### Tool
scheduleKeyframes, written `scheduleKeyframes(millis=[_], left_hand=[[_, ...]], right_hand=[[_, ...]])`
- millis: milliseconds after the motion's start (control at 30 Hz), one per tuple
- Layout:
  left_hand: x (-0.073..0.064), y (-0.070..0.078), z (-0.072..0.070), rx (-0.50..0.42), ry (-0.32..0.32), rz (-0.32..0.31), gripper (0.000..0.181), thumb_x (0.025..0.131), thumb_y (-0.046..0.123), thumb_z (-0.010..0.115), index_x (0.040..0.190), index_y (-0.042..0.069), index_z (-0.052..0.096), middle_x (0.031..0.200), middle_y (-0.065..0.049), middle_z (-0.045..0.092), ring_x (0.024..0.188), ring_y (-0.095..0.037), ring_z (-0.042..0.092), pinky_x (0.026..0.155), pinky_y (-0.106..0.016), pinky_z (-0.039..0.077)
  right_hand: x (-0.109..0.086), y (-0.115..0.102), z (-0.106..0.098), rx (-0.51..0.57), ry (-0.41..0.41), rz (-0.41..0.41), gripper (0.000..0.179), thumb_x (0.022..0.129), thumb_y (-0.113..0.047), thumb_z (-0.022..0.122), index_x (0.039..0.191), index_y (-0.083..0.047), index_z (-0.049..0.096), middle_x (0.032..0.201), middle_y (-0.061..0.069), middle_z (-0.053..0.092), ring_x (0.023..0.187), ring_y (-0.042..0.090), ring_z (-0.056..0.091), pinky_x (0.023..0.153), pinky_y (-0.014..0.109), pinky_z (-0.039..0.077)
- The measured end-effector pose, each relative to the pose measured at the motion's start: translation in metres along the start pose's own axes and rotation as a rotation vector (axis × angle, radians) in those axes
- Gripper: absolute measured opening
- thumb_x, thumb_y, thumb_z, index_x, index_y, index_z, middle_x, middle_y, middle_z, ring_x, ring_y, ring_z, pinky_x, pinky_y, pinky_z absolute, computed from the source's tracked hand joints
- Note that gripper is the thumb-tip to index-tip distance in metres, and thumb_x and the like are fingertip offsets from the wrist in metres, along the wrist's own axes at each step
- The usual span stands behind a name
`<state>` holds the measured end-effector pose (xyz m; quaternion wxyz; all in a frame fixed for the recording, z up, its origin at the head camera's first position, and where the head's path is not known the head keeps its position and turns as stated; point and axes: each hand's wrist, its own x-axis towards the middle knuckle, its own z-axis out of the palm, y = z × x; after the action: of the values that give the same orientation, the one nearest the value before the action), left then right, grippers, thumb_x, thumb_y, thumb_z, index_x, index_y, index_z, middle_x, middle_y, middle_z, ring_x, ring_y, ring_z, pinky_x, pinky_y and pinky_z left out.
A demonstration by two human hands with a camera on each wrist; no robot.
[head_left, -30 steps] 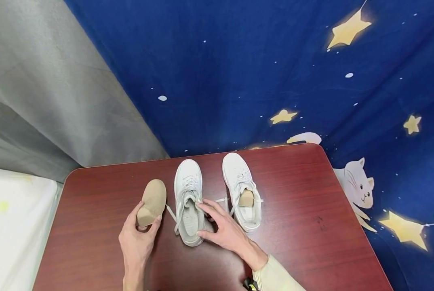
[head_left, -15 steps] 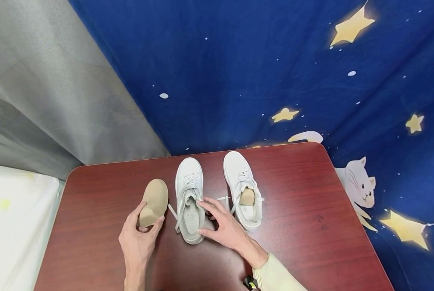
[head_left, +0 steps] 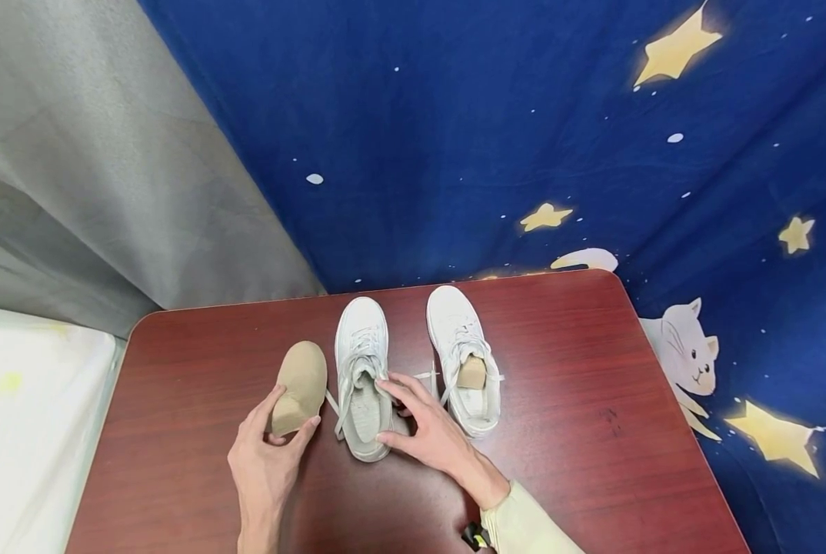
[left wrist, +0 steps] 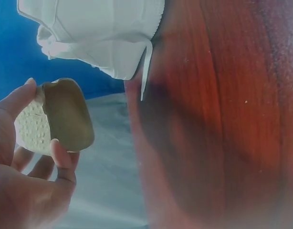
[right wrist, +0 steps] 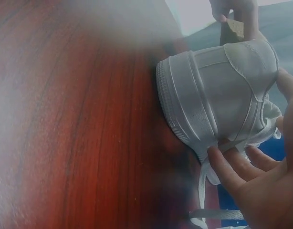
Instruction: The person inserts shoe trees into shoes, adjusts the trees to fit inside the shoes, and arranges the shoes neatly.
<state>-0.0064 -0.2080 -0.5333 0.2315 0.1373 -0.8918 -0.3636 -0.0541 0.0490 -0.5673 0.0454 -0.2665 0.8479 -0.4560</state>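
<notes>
My left hand (head_left: 266, 454) holds a tan moulded shoe filler (head_left: 304, 377) by its rear end, thumb on one side and fingers on the other. The filler's hollow back and rough rim (left wrist: 34, 126) show in the left wrist view, raised off the table. To its right a white sneaker (head_left: 361, 331) stands upright, toe away from me, with loose laces and a bare insole visible. My right hand (head_left: 435, 431) grips this sneaker's right side, the thumb by the heel collar and the fingers along the side (right wrist: 222, 167). Its far side is hidden in the right wrist view.
A second white sneaker (head_left: 452, 315) stands just right, with another tan filler (head_left: 471, 373) in its opening. Both stand on a reddish-brown table (head_left: 579, 369). Blue star-patterned and grey curtains (head_left: 178, 192) hang behind it. Something white (head_left: 25, 415) is at far left.
My left hand has brought the filler slightly right, a little closer to the near sneaker. The right hand keeps its place on that sneaker. The head view has shifted slightly.
</notes>
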Motion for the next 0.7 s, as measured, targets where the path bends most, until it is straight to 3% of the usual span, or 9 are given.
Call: scheduleKeyframes(millis=[67,267,400,700], left_hand=[[-0.0009,-0.0003,0.0007,-0.014,0.002,0.008,0.070,0.064,0.019,0.095,0.129,0.024,0.069,0.124,0.003,0.068,0.065,-0.014,0.060,0.062,-0.011,0.042],[-0.0018,-0.0017,0.0020,-0.091,-0.024,0.026,0.070,0.064,0.018,0.094,0.129,0.022,0.068,0.121,-0.003,0.068,0.106,-0.013,0.059,0.087,-0.010,0.039],[-0.0023,-0.0031,0.0027,-0.126,-0.021,0.060,0.070,0.064,0.017,0.094,0.129,0.020,0.068,0.119,-0.006,0.067,0.106,-0.012,0.060,0.091,-0.011,0.038],[-0.0028,-0.0022,0.0049,-0.171,0.060,0.139,0.073,0.056,0.010,0.096,0.124,0.016,0.071,0.112,-0.008,0.066,0.102,-0.008,0.058,0.091,-0.012,0.037]], right_hand=[[0.0000,0.0008,0.0005,-0.008,0.007,-0.012,0.073,0.087,-0.049,0.072,0.151,-0.034,0.040,0.153,-0.002,0.039,0.134,0.012,0.044,0.101,0.033,0.046],[-0.0004,0.0019,0.0012,-0.026,0.029,-0.045,0.074,0.087,-0.048,0.073,0.151,-0.030,0.041,0.152,0.001,0.040,0.132,0.015,0.046,0.099,0.033,0.047],[0.0001,0.0021,0.0016,-0.022,0.030,-0.046,0.074,0.087,-0.047,0.073,0.151,-0.030,0.041,0.152,0.001,0.040,0.132,0.015,0.046,0.099,0.034,0.047],[0.0004,0.0011,0.0008,-0.010,0.035,-0.056,0.074,0.087,-0.046,0.074,0.151,-0.028,0.042,0.151,0.003,0.041,0.131,0.015,0.047,0.097,0.032,0.048]])
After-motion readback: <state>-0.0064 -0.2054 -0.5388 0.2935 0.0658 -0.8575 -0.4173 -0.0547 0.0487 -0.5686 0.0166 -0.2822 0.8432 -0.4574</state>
